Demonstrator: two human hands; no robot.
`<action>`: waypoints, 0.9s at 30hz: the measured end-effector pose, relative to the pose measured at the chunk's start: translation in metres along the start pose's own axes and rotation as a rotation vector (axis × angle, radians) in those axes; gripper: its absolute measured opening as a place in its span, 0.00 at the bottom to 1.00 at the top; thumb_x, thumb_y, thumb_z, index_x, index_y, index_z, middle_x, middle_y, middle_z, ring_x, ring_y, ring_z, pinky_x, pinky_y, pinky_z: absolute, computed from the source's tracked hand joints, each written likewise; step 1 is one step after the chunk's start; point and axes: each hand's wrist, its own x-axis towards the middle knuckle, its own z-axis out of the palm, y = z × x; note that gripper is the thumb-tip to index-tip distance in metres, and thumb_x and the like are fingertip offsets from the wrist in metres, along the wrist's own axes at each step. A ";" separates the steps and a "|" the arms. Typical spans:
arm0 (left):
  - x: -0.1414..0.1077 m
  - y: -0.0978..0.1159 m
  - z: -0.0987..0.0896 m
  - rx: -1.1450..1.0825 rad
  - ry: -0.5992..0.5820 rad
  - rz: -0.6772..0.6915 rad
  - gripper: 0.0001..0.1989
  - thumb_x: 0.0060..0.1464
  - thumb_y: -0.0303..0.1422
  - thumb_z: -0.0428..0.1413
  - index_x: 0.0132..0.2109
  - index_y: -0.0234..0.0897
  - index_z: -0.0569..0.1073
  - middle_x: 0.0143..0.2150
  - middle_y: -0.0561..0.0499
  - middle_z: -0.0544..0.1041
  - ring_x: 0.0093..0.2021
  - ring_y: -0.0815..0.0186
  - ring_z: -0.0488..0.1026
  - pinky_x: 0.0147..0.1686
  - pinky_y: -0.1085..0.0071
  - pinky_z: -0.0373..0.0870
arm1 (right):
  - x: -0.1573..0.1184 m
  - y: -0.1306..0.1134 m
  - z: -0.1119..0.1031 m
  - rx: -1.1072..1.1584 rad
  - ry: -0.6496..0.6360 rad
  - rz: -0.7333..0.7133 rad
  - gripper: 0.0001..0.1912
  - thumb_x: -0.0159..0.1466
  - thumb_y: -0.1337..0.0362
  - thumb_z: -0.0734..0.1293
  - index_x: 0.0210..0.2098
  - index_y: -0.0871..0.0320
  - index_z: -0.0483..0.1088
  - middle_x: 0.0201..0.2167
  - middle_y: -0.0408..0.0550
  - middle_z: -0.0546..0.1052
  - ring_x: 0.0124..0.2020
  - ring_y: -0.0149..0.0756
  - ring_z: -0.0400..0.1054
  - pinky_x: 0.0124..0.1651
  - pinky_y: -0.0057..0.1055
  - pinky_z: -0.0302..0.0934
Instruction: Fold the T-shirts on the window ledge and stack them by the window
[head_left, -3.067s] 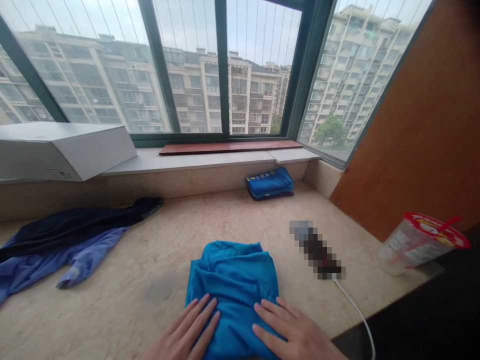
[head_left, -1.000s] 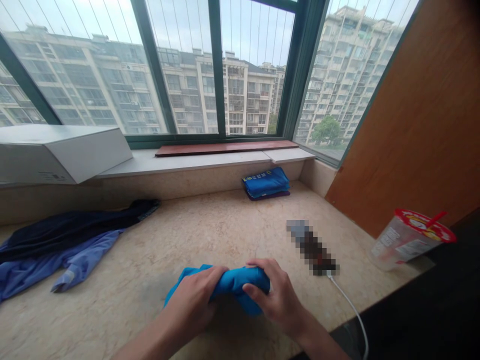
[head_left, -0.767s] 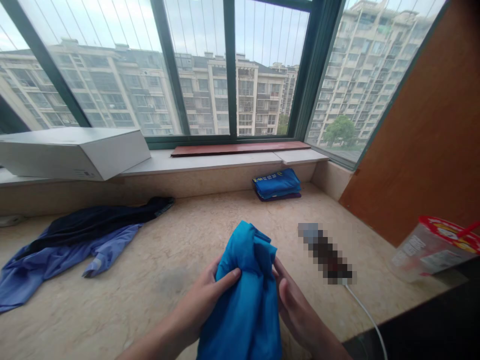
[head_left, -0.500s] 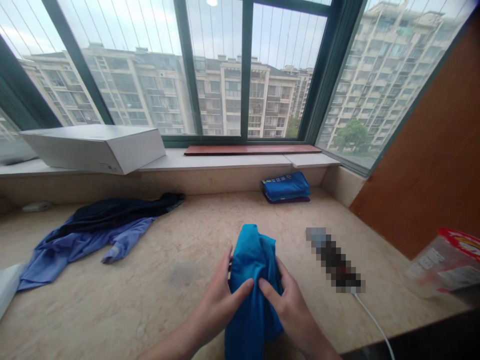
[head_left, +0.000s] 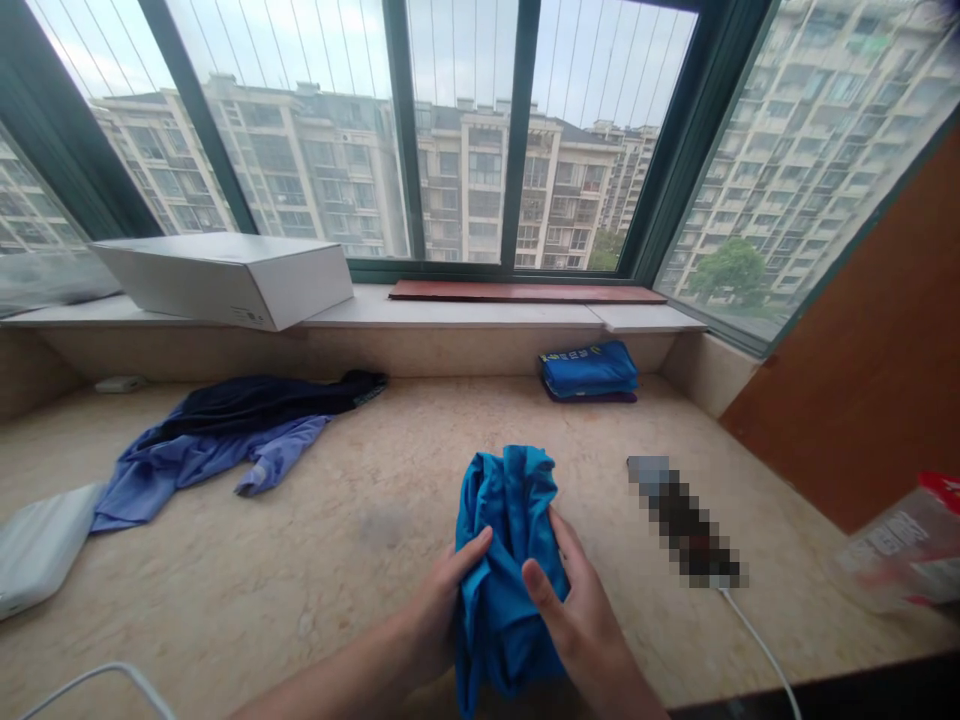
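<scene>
While both hands hold the bright blue cloth (head_left: 510,610) over the near part of the tabletop (head_left: 330,600), the step looks like gathering and squaring it into a compact bundle. Left hand (head_left: 427,620): fingers gripping the left edge, thumb on the near face. Right hand (head_left: 596,630): fingers gripping the right side, thumb in front; can't tell how hard that thumb presses. Folds are loose and wrinkled, top uneven. Can't tell if the underside touches down.

Next move, my read: calls for even inward pressure from both sides, layers kept together. Let one side go slack and it likely opens up. Watch the white cable (head_left: 761,640) to the right. Folded blue bundle (head_left: 589,370) sits well apart, near the back ledge (head_left: 465,350).
</scene>
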 end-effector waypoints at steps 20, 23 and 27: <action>0.013 0.030 -0.008 0.233 0.227 0.094 0.30 0.58 0.35 0.65 0.65 0.37 0.68 0.55 0.39 0.81 0.53 0.50 0.81 0.51 0.59 0.80 | -0.006 0.004 -0.033 -0.835 0.052 -0.371 0.12 0.70 0.56 0.67 0.50 0.48 0.78 0.61 0.52 0.74 0.61 0.54 0.67 0.62 0.55 0.63; 0.015 0.033 -0.013 0.302 0.225 0.175 0.33 0.57 0.29 0.65 0.67 0.39 0.65 0.56 0.40 0.81 0.54 0.52 0.80 0.51 0.62 0.80 | -0.009 0.004 -0.032 -0.872 0.079 -0.365 0.09 0.71 0.64 0.66 0.37 0.53 0.79 0.47 0.50 0.81 0.52 0.49 0.73 0.60 0.53 0.63; 0.014 0.032 -0.015 0.307 0.219 0.146 0.34 0.58 0.29 0.64 0.68 0.41 0.63 0.56 0.42 0.81 0.53 0.52 0.81 0.49 0.62 0.81 | -0.003 0.000 -0.042 -0.915 0.105 -0.368 0.09 0.71 0.65 0.64 0.40 0.55 0.78 0.39 0.51 0.82 0.42 0.46 0.75 0.53 0.48 0.65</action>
